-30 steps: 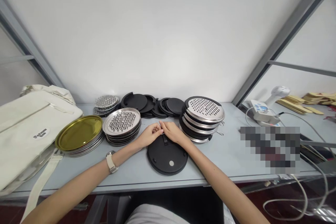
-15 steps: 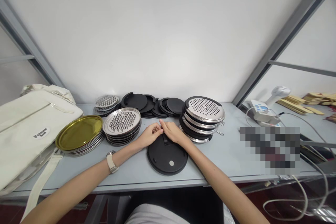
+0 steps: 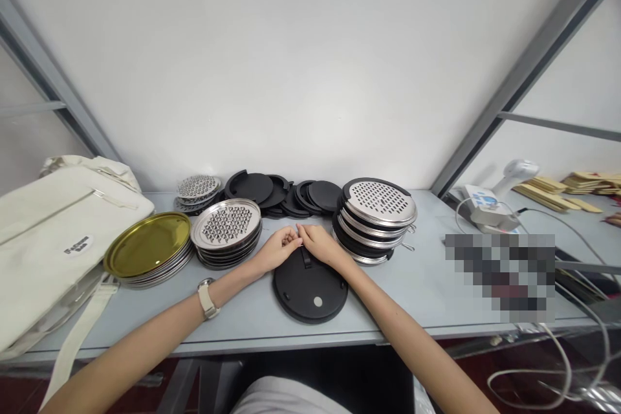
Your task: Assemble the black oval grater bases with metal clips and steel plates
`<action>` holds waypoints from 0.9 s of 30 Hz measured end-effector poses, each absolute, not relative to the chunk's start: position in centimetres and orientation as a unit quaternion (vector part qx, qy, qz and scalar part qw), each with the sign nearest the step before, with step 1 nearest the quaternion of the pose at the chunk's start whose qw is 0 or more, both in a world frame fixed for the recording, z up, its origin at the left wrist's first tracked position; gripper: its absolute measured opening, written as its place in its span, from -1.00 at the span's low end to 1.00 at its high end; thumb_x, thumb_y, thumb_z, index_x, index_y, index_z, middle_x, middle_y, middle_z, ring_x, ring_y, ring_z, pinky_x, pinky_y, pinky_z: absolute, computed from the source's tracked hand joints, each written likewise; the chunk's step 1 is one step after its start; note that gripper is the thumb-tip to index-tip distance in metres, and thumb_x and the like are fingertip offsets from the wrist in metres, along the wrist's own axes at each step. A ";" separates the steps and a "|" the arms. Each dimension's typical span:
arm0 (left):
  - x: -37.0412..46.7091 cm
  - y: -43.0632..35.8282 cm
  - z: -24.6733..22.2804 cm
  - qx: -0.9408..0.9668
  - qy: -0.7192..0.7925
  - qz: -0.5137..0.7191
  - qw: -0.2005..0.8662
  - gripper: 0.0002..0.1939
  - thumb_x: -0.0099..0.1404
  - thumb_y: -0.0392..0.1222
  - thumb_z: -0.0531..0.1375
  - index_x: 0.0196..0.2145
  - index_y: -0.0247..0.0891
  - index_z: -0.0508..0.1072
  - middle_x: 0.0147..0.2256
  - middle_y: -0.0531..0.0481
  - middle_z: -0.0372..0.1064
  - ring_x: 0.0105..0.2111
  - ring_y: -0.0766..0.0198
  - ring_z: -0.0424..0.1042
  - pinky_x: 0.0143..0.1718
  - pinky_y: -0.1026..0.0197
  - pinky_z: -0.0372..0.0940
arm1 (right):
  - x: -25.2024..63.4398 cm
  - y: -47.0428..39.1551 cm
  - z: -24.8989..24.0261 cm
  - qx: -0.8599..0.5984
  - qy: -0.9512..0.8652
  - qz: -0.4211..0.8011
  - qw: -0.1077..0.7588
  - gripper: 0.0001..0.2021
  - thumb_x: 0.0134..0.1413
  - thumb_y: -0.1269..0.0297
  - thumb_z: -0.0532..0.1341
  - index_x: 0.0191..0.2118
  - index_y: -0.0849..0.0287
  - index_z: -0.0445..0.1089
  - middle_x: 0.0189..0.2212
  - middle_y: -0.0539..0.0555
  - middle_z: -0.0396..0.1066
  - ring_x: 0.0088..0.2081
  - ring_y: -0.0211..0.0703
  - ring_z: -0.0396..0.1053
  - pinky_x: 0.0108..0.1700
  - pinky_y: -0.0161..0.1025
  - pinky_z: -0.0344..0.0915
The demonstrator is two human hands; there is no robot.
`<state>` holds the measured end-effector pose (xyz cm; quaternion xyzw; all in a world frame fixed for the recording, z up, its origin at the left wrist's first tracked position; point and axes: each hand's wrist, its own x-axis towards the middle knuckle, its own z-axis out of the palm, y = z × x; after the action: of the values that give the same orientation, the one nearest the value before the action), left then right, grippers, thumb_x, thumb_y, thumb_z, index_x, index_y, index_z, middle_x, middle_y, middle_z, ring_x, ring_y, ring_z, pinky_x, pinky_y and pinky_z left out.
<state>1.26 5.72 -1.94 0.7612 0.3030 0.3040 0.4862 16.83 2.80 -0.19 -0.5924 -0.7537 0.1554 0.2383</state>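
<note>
A round black plastic disc (image 3: 310, 294) lies flat on the table in front of me, with a small pale round spot and a raised black tab at its far edge. Beyond that tab my left hand (image 3: 282, 247) is closed in a pinch, thumb pointing right. My right hand (image 3: 315, 242) comes over the disc's far right rim, its fingers bent and meeting the left fingertips. Whatever small part sits between the fingertips is hidden. Just right stands a stack of assembled graters (image 3: 381, 204) with black rims and wire loops; left is a pile of round metal grater plates (image 3: 227, 225).
Gold-topped round plates (image 3: 148, 246) are stacked at left beside a cream bag (image 3: 63, 233). Black rings and discs (image 3: 250, 187) and small grater plates (image 3: 198, 187) lie along the wall. To the right are a white handheld device on a base (image 3: 488, 204), cables and wooden pieces (image 3: 546, 191).
Both hands stay at the disc's far edge, with the right fingers slightly shifted. The whole view has moved very slightly; the stacks have not changed.
</note>
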 end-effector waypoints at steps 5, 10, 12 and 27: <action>1.3 5.7 -1.9 0.762 0.303 0.307 0.483 -0.68 0.25 0.03 0.12 -0.45 -0.29 0.22 -0.49 0.11 0.15 -0.47 0.38 0.17 -0.41 0.30 0.10 | 16.8 2.9 -0.3 -0.597 -0.753 0.152 0.229 -0.57 0.35 0.24 -0.10 -0.38 0.27 0.44 -0.41 0.19 0.50 -0.39 -0.18 0.36 -0.30 -0.32 0.10; 1.3 5.7 -1.9 0.764 0.299 0.310 0.481 -0.69 0.25 0.01 0.12 -0.44 -0.29 0.23 -0.49 0.10 0.17 -0.46 0.37 0.18 -0.39 0.29 0.12 | 16.9 2.9 -0.4 -0.598 -0.754 0.151 0.225 -0.60 0.35 0.26 -0.09 -0.33 0.27 0.44 -0.37 0.20 0.50 -0.36 -0.17 0.38 -0.28 -0.32 0.10; 1.3 5.7 -1.9 0.764 0.299 0.310 0.481 -0.70 0.25 0.01 0.12 -0.45 -0.29 0.23 -0.49 0.10 0.17 -0.46 0.37 0.18 -0.40 0.30 0.12 | 16.8 3.0 -0.4 -0.599 -0.754 0.152 0.223 -0.61 0.35 0.27 -0.08 -0.32 0.27 0.45 -0.37 0.20 0.50 -0.35 -0.17 0.38 -0.28 -0.32 0.11; 1.2 5.5 -1.7 0.765 0.314 0.294 0.479 -0.67 0.24 0.07 0.11 -0.44 -0.27 0.23 -0.49 0.11 0.15 -0.47 0.36 0.16 -0.40 0.28 0.10 | 16.8 2.9 -0.3 -0.596 -0.751 0.160 0.233 -0.59 0.35 0.25 -0.10 -0.35 0.25 0.43 -0.39 0.19 0.50 -0.36 -0.16 0.39 -0.28 -0.31 0.12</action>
<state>1.23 5.47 -1.71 0.7651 0.3139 0.2939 0.4792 16.83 2.91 -0.31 -0.5964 -0.7513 0.1597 0.2330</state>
